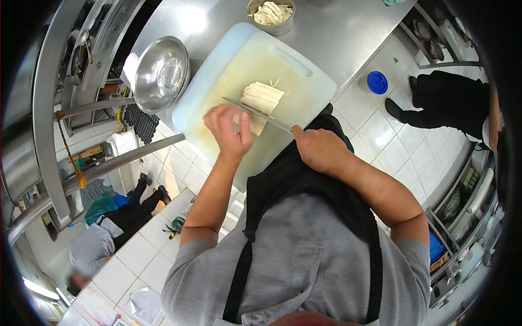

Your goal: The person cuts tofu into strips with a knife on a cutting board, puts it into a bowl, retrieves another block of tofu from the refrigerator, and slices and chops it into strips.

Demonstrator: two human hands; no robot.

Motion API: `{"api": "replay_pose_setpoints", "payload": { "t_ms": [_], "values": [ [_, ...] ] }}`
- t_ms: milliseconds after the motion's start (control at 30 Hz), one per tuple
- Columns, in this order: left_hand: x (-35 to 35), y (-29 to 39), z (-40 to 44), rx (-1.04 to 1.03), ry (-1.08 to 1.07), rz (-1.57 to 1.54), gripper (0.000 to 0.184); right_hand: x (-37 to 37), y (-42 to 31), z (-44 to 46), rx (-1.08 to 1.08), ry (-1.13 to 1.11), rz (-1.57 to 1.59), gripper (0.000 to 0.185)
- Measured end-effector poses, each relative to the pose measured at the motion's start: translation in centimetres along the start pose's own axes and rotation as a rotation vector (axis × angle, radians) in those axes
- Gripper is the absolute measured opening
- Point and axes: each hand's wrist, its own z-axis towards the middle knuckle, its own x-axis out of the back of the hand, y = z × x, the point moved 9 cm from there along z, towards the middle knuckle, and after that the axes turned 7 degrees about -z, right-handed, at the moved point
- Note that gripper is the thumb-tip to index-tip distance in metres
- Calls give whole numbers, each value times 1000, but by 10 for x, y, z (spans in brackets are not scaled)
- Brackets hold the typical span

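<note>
My right hand point(322, 149) is closed around the handle of a kitchen knife point(265, 116), its blade pointing up and left across a pale, cream-coloured block of food point(254, 127). Beyond the blade lie cut slices point(263, 96) of the same food, side by side, with a thin curled strip near their far end. My left hand point(230, 132) is at the block's left side, fingers loosely bent and slightly blurred, thumb apart and over the block's edge. Whether it presses on the food I cannot tell. Everything rests on a large whitish cutting board point(212, 89).
A steel bowl point(161, 74) stands left of the board; a round container of pale pieces point(272, 14) stands behind it on the metal table point(337, 27). Metal rails point(125, 157) run at left. A blue-topped bucket point(377, 82) and another person point(435, 100) are at right; someone else point(100, 239) is lower left.
</note>
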Motion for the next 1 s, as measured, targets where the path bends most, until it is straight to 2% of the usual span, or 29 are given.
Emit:
{"api": "replay_pose_setpoints", "payload": {
  "t_ms": [33,100,200,267,367,700,900,1000],
  "values": [
    [-3,-3,-9,1,4,1,26,1,2,0,-11,0,-7,17],
    [-26,4,-20,-85,-188,16,23,4,4,0,-15,-2,-20,16],
    [-20,4,-26,-105,-104,18,23,21,4,-7,-36,40,-35,15],
    [-19,3,-30,-104,-98,12,24,40,-7,-20,-18,131,41,14],
    [-20,2,-28,-102,-94,12,24,42,-15,-28,27,135,25,14],
    [-21,2,-29,-76,-141,43,27,30,-22,-44,-7,29,-74,18],
    [-21,0,-30,-83,-149,43,28,16,-28,-17,74,115,-20,17],
    [-21,-1,-29,-86,-146,45,27,12,-24,-16,49,32,-21,19]
  ]
}}
